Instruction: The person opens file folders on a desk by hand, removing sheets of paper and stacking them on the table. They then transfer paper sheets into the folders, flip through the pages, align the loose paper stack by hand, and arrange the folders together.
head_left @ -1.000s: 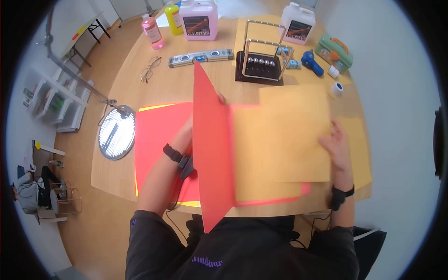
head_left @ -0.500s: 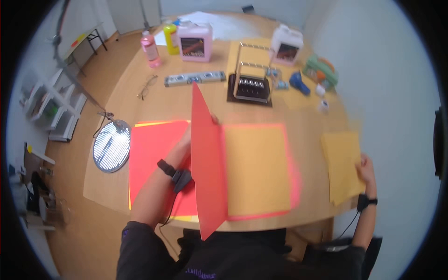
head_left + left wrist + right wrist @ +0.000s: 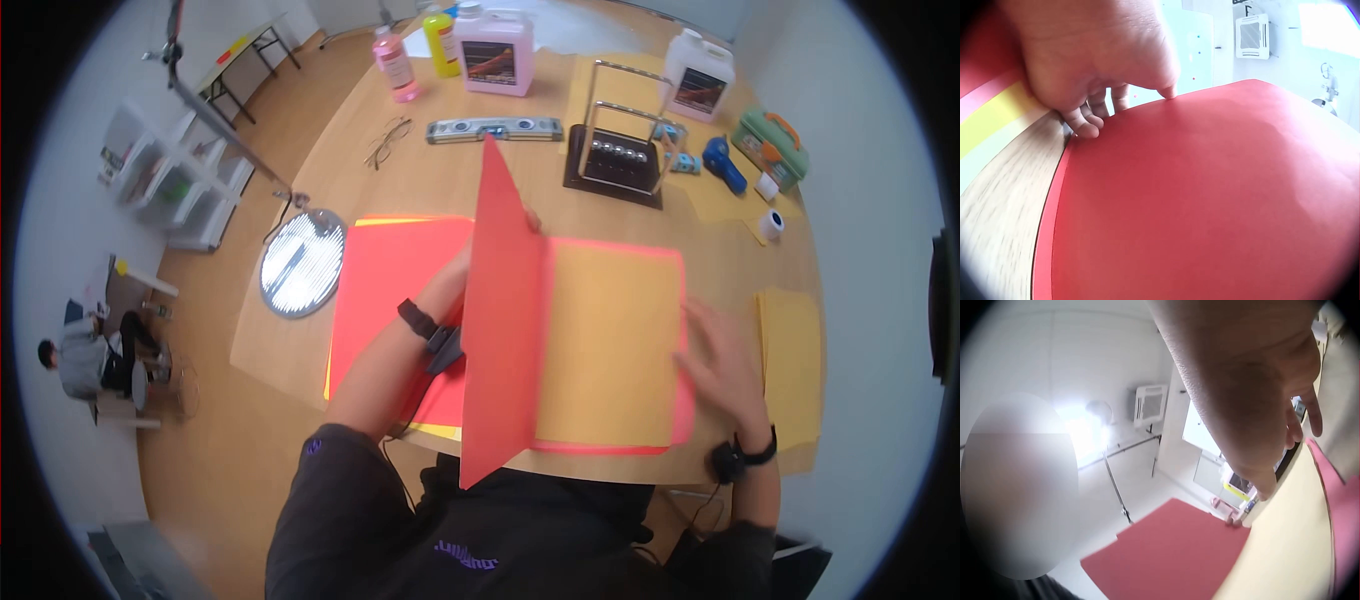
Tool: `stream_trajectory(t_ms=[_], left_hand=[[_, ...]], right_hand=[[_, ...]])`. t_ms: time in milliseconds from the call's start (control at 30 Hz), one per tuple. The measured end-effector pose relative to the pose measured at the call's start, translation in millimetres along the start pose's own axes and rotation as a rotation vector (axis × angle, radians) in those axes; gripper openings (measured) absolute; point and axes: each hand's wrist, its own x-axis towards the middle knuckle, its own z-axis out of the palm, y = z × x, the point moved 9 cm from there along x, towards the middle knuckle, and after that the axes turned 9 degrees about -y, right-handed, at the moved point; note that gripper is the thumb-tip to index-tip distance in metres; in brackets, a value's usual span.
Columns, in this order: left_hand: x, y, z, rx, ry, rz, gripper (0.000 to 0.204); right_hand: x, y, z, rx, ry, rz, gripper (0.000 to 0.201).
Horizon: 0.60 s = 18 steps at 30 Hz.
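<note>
Left hand (image 3: 470, 262) pinches the red folder cover (image 3: 505, 310), thumb and curled fingers on its edge, holding it upright over the table (image 3: 420, 180). Right hand (image 3: 722, 362) lies on the top yellow sheet (image 3: 610, 340), fingers spread and nearly straight, gripping nothing. Risks — cover slipping from the pinch and dropping onto the stack; sheet skewing under the palm.

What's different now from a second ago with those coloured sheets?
The right hand carried one orange sheet off to the right edge of the table, let it go, and came back to rest on the orange sheet in the open folder. The left hand holds the red cover upright as before.
</note>
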Motion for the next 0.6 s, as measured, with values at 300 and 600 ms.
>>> stream_trajectory(t_ms=[300, 600], left_hand=[[7.5, -13.4, -3.8, -0.061, -0.063, -0.043, 0.021], [7.8, -2.8, -7.0, -0.075, 0.077, 0.029, 0.019]], right_hand=[[27.8, 10.2, 47.9, -0.255, -0.012, -0.107, 0.074], [27.8, 10.3, 36.7, -0.307, 0.079, -0.009, 0.082]])
